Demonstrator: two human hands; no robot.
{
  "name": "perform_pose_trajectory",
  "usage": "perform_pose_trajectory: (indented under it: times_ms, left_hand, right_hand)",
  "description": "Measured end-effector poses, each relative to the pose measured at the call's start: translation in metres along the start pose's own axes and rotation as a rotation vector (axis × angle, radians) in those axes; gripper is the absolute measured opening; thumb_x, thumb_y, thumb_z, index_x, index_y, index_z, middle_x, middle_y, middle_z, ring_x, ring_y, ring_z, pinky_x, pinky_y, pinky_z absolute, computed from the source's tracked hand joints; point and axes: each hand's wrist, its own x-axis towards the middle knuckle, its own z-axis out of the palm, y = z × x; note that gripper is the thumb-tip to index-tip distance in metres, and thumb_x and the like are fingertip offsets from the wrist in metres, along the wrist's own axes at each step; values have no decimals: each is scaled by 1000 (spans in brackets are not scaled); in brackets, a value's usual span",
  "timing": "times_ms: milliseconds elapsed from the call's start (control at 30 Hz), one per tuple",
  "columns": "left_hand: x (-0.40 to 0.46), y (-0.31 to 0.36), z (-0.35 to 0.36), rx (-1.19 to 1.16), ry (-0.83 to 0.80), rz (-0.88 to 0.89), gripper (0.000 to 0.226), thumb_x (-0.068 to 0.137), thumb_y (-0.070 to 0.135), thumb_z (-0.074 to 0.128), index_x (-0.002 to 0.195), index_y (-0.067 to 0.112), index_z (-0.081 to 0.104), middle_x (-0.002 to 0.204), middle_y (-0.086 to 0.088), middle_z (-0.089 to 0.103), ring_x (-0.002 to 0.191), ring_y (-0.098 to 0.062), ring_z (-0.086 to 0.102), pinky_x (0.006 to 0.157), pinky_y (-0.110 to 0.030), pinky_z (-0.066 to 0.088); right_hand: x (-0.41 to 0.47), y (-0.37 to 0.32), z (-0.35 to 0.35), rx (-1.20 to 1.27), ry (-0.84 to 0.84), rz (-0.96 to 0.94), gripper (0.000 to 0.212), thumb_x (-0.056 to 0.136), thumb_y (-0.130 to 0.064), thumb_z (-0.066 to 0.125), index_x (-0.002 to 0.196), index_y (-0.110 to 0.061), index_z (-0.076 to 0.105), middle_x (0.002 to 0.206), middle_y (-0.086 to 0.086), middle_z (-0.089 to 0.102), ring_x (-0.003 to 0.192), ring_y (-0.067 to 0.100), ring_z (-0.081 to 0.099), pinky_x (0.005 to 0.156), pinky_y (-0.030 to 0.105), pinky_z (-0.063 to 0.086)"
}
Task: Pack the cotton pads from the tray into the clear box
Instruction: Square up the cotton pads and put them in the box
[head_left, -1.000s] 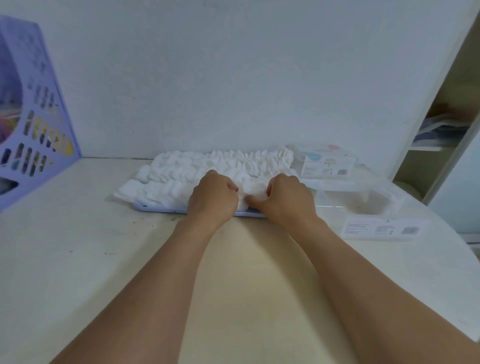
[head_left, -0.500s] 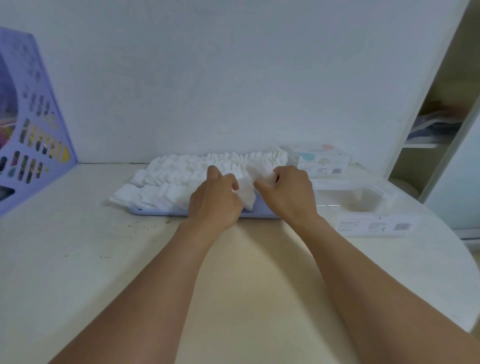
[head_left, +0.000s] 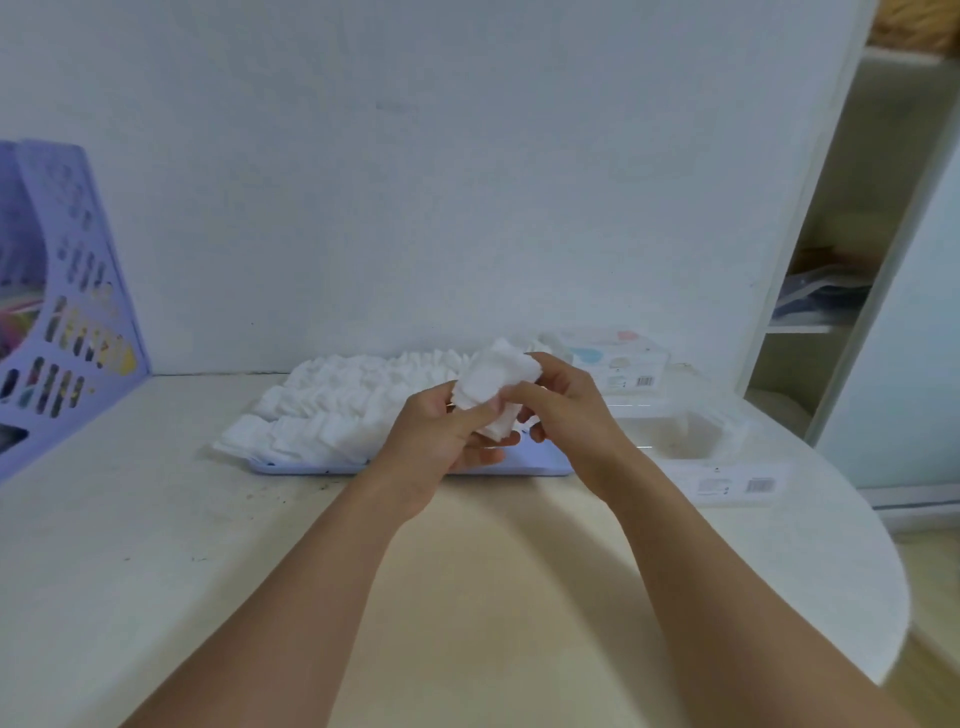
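My left hand (head_left: 441, 441) and right hand (head_left: 566, 410) pinch a small stack of pads (head_left: 496, 382) together above the tray (head_left: 540, 462), likely to square it. The box (head_left: 680, 434) sits open just right, ready to receive it.

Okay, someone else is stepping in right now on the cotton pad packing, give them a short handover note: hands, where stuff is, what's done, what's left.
Left hand and right hand: both grip one small stack of cotton pads, held above the tray's right end.
Tray: lavender, at the back of the table, still covered with rows of pads.
Clear box: right of the tray, open; contents hard to make out. Its lid lies in front of it.
Done: one stack lifted.
Left: put this stack in the box, then the remaining rows.
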Motion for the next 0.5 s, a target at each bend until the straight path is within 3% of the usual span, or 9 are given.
perform_pose_trajectory:
  times_ms: [133,300,500]
  left_hand:
    - [4,0,2,24,-11,2,24,93,17,71,116,11,69,103,-12,77,89,-28,76,64,-27,58]
    - [6,-4,4,63,-48,-9,27,94,16,70,120,7,67,109,-17,75,96,-31,75,70,-27,58]
    - [6,-3,4,74,-65,-17,29,93,13,71,120,2,66,110,-19,74,97,-31,74,74,-27,59]
  right_hand:
    - [3,-1,-6,37,14,-66,17,89,-9,74,106,-14,74,84,-10,74,70,2,68,58,13,48]
    - [4,-4,-9,85,-23,4,29,90,-3,64,117,-10,71,114,15,72,97,20,69,79,32,56]
    - [4,-1,-8,89,-7,-9,26,91,-12,73,115,-6,70,112,16,74,103,30,72,87,39,60]
